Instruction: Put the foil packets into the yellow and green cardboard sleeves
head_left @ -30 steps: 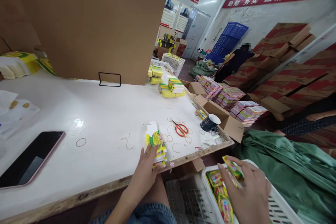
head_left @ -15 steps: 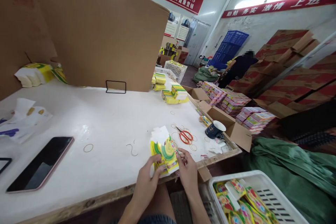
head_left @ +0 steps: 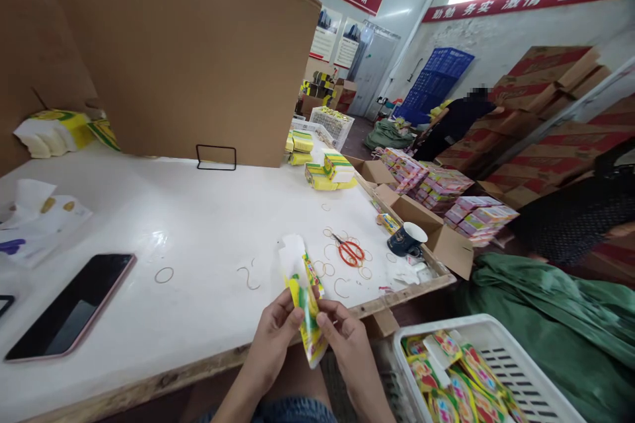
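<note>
A yellow and green printed carton (head_left: 308,320) is tilted between my hands at the table's near edge, folded narrow, with its white flaps toward the far side. My left hand (head_left: 278,330) pinches its left side with thumb and fingers. On the right side, the thumb and fingers of my right hand (head_left: 342,334) press against it. Part of the carton is hidden behind my fingers. Just beyond it to the right lie red-handled scissors (head_left: 350,252) among several loose rubber bands (head_left: 366,273).
A dark mug (head_left: 407,238) stands near the right table edge. At the left lies a phone (head_left: 72,307). Stacked yellow cartons (head_left: 330,172) sit at the back right. A white basket (head_left: 501,330) of printed cartons is at my lower right. A person (head_left: 454,120) bends near boxes.
The carton has gone from broad and spread, with its printed face up, to narrow and tilted. My hands have turned it and drawn closer together around it.
</note>
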Demonstrator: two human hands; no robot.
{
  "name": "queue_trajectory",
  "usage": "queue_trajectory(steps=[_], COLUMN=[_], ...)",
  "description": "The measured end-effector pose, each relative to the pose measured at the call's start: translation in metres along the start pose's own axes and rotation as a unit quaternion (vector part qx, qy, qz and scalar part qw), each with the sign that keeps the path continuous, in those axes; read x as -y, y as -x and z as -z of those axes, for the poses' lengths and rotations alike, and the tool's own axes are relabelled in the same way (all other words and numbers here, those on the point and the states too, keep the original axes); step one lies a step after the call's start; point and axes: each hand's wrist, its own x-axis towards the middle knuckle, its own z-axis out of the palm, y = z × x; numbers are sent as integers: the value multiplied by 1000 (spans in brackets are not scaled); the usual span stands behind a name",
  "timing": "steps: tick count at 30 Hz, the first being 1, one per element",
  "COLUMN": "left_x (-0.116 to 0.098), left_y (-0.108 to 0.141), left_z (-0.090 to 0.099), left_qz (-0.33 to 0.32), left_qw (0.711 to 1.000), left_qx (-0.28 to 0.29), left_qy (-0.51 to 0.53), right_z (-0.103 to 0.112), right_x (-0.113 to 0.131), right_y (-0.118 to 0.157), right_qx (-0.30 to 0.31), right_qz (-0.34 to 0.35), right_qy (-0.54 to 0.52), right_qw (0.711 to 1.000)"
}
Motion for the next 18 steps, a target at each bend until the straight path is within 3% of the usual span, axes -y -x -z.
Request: queue_trajectory(steps=[5,10,13,18], left_x=[5,-1,-8,-16], left_y=[-5,0,4,5], left_z=[-5,-10,-11,-6], left_qz=[23,-23,-26,23], left_qw=[998,990,992,996], left_qx=[-61,-105,-72,16], left_qy=[-18,-87,-102,-86], right_z=[-2,-4,0,12], right_x=[-6,-9,0,21], right_y=[3,0,-4,-8], right_qx=[1,-72,-47,63], right_qz=[-1,54,84,87], right_qy=[19,106,124,74], right_qw=[1000,990,988,991])
